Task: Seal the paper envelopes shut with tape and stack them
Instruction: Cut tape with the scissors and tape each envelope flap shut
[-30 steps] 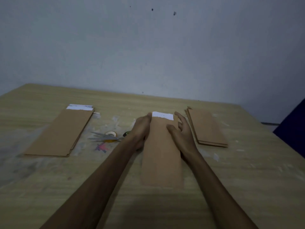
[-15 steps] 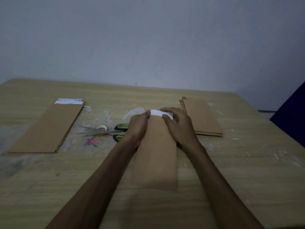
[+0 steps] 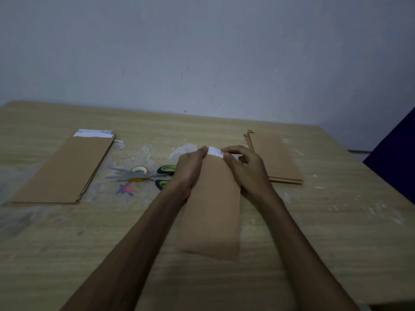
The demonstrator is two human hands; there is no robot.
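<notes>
— Down the middle of the pale wood-grain desk (image 3: pixel 314 232): a long brown paper envelope (image 3: pixel 213 212), lying flat, with a white flap (image 3: pixel 216 151) at the far end.

— And the hands?

— Left hand (image 3: pixel 190 170) on the envelope's far left corner, fingers curled at the flap's edge. Right hand (image 3: pixel 246 169) opposite, thumb and forefinger pinching the white flap, remaining fingers bent over the right edge. Both clamped on that same envelope.

— Flap folded down?

— Cannot tell; partly hidden by the fingers.

— To the left?

— A stack of brown paper envelopes (image 3: pixel 65 170), white flaps showing at the far end, well apart from the middle one. Between that stack and the left hand, green-handled scissors (image 3: pixel 143 175), blades pointing left, lying across a small roll of clear tape (image 3: pixel 139 170).

— To the right?

— A second stack of plain brown envelopes (image 3: pixel 275 159), just beyond the right hand. Scraps of whitish residue scattered over the desk surface; a small pink-and-blue mark (image 3: pixel 126 189) near the scissors.
</notes>
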